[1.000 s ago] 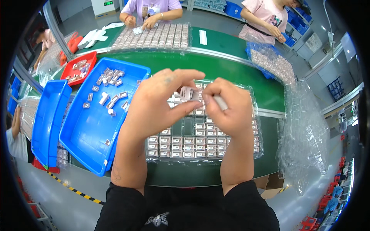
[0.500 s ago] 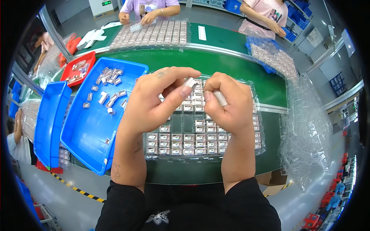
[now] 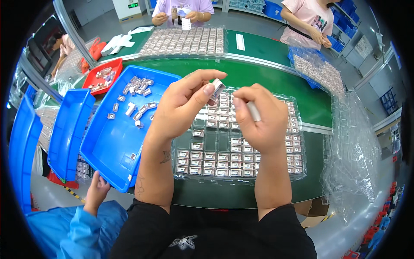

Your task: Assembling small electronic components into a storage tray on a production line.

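Observation:
My left hand point(image 3: 187, 99) is closed, pinching a small white and pinkish box-shaped part point(image 3: 218, 88) between thumb and fingers. Just to its right, my right hand point(image 3: 263, 116) is curled around a white, smooth, rod-like piece point(image 3: 253, 111), most of it hidden in the palm. Both hands hover over a clear plastic tray point(image 3: 210, 140) filled with rows of similar small parts; several of its pockets hold nothing. Left of my forearm, a large blue bin point(image 3: 108, 151) contains loose parts of the same kind.
Further left are a narrower blue bin point(image 3: 69, 134), another blue bin point(image 3: 23, 151) and a red tray point(image 3: 116, 64). A co-worker's hand point(image 3: 97, 192) is by the large bin's near edge. Crumpled clear plastic trays point(image 3: 351, 151) hang at right. People sit across the green table point(image 3: 258, 71).
A person in a blue sleeve has come in at lower left, with another blue bin beyond. My hands have moved slightly apart, and the left-hand part is tilted more upright. The view has shifted.

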Tool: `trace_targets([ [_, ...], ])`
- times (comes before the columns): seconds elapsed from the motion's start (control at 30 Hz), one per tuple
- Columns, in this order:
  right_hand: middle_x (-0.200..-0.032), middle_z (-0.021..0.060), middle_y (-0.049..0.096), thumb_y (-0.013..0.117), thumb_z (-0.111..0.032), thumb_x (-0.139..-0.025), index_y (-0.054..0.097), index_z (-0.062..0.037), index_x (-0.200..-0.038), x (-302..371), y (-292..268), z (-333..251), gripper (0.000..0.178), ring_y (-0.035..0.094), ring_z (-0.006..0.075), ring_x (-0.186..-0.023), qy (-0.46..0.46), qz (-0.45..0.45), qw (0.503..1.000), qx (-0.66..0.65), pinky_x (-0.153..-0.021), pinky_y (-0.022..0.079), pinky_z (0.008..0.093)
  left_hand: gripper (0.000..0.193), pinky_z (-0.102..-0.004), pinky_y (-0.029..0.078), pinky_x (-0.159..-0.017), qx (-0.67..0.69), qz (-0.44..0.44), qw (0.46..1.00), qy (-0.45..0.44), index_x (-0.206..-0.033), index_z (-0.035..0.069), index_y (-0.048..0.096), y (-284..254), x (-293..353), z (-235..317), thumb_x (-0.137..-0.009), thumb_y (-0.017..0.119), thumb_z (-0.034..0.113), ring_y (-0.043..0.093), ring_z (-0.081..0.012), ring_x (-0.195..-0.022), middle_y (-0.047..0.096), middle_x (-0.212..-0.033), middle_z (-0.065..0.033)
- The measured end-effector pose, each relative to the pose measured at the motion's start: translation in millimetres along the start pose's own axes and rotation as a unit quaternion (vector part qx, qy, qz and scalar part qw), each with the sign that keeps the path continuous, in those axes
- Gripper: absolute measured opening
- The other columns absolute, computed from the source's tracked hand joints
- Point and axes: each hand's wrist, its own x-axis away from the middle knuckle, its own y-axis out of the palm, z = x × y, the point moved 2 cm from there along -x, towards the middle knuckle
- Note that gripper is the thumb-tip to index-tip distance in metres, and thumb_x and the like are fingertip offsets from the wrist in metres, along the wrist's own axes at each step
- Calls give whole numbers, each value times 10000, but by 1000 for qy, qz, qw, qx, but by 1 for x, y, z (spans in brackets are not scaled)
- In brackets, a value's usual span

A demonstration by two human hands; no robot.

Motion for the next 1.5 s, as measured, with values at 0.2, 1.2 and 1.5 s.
trace_targets([
  [0.2,-776,97,675,704,-42,-860,684,-9,-942,2,15,-2,90,655,185,-651,48,-56,997,-35,-580,492,297,313,-220,423,-716,-97,-35,994,-42,-1304,7,633,-8,5,2,-1014,571,108,530,-47,-840,616,-924,12],
  [1.2,-776,89,685,713,-66,-838,701,-48,-943,4,3,9,107,664,210,-642,74,35,997,-1,-584,505,317,278,-223,490,-733,83,-51,991,-94,-1241,25,608,-10,-4,-22,-1036,577,210,605,-60,-812,676,-924,-7],
  [1.5,-764,64,674,721,-106,-824,668,-86,-869,8,19,12,72,650,229,-596,34,-27,999,26,-526,494,341,253,-245,504,-731,41,-48,995,-82,-1182,4,600,-4,-4,-20,-988,667,150,614,-74,-843,675,-874,-25],
])
